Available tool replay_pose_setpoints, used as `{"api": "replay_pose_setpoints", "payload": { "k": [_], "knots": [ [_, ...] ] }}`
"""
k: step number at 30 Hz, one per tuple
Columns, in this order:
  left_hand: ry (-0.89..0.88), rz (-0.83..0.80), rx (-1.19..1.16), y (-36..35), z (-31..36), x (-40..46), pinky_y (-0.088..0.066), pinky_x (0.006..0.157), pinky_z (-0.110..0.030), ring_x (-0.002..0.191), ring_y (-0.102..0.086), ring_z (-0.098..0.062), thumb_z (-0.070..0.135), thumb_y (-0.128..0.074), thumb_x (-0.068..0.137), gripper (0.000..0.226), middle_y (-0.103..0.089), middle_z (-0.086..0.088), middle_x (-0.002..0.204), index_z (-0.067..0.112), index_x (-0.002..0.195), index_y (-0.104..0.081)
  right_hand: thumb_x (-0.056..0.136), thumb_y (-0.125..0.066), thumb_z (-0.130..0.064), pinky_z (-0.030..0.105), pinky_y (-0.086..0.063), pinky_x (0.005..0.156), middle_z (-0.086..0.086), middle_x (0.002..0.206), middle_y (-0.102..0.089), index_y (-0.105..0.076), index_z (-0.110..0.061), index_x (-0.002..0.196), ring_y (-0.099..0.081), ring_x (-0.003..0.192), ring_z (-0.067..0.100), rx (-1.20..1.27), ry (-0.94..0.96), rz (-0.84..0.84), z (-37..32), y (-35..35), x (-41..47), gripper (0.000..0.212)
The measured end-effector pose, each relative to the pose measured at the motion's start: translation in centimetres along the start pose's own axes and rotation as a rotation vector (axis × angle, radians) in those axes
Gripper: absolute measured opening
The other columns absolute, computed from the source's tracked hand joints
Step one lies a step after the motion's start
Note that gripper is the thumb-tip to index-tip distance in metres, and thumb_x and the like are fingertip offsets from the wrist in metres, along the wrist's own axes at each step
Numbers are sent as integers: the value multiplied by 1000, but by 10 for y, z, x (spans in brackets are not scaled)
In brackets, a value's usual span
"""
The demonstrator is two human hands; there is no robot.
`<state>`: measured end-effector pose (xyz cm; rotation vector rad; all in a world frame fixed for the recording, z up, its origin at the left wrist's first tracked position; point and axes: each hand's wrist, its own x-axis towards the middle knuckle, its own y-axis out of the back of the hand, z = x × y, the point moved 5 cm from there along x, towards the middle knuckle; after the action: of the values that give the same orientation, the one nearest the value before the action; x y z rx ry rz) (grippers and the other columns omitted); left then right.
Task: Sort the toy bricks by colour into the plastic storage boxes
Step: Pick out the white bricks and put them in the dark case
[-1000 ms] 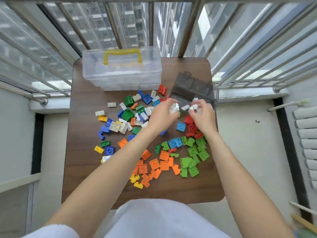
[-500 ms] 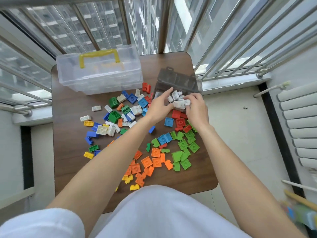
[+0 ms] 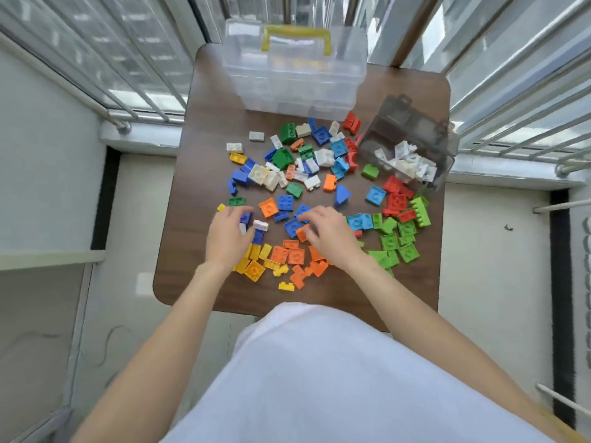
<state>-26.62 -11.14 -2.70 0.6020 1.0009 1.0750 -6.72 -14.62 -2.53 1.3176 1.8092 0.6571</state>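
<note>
White brick [image 3: 260, 225] lies crosswise, seemingly touching left hand [image 3: 226, 238].

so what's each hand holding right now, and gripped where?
The left hand pinches a white brick by its near end, at the fingertips. The right hand rests on blue and orange bricks; whether it grips one cannot be told.

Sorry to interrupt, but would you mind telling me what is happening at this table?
A person is sorting toy bricks by colour. The smoky box at the right already holds white bricks; the clear box sits behind. The left hand reaches at a white brick, the right hand rests among blue and orange bricks. Most remain loose on the table.
</note>
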Motion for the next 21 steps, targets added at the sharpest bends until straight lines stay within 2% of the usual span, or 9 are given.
{"api": "replay_pose_setpoints", "payload": {
  "k": [2, 5, 11, 16, 19, 21],
  "knots": [
    [13, -30, 17, -13, -6, -5, -42, 88, -36, 117, -47, -25, 19, -65, 85, 37, -56, -5, 123, 18, 121, -58, 93, -53, -12, 41, -41, 92, 10, 120, -55, -61, -12, 119, -46, 115, 29, -131, 74, -85, -10, -17, 7, 27],
    [7, -20, 51, -26, 0, -3, -46, 84, -37, 117, -45, -24, 27, -66, 86, 35, -56, -4, 119, 17, 118, -57, 91, -54, -5, 42, -44, 85, 13, 116, -52, -62, -9, 116, -46, 111, 32, -266, 85, -114, -7, -24, 12, 26],
    [58, -11, 150, -36, 8, 7, -44, 85, -32, 113, -47, -22, 28, -58, 91, 30, -57, -5, 116, 15, 117, -55, 90, -52, -2, 44, -50, 77, 15, 119, -52, -63, -4, 111, -46, 111, 32, -225, 55, 18, 6, 6, 26, 23],
    [85, 155, -93, -14, 8, -3, -45, 71, -30, 97, -54, -14, 33, -59, 91, 21, -62, 4, 101, 19, 106, -60, 86, -52, 8, 41, -47, 90, 14, 128, -50, -56, -4, 118, -46, 118, 31, -242, 48, 44, 9, 24, 63, 34],
    [205, 269, -220, 3, -18, -12, -42, 72, -28, 90, -56, -14, 31, -62, 88, 19, -61, 3, 97, 16, 100, -59, 85, -53, 9, 39, -44, 92, 11, 126, -52, -56, -7, 122, -45, 116, 29, -293, 57, -15, 11, 17, 71, 40],
    [299, 263, -238, 7, -38, -15, -40, 73, -26, 88, -56, -15, 30, -63, 88, 20, -61, 0, 99, 14, 98, -59, 87, -54, 5, 37, -44, 90, 9, 127, -51, -55, -10, 125, -43, 117, 28, -323, 38, -54, 14, 10, 67, 41]
  ]
}}
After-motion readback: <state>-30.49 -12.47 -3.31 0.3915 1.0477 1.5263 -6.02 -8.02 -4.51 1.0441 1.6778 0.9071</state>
